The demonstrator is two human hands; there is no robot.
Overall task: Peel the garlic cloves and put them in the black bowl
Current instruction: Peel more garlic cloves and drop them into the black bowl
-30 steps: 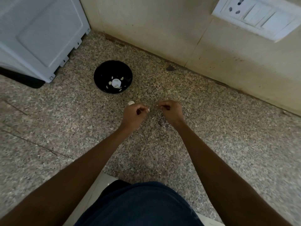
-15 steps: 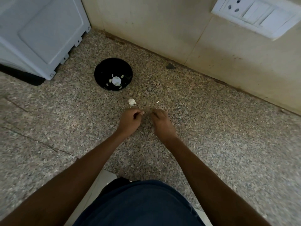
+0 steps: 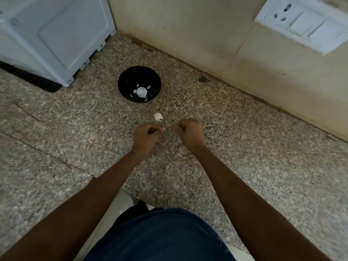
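Black bowl (image 3: 139,76) sat ahead-left, nearer my left hand (image 3: 146,135); both hands, right hand (image 3: 190,133) included, pinched a garlic skin strip (image 3: 169,126).

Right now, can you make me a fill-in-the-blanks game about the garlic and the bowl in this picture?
1. The bowl on the counter is colored ____.
2. The loose garlic piece lies between the bowl and the ____.
3. The left hand and right hand have their fingers ____, not straight.
4. The switchboard is mounted on the ____.

Missing words: black; hands; curled; wall
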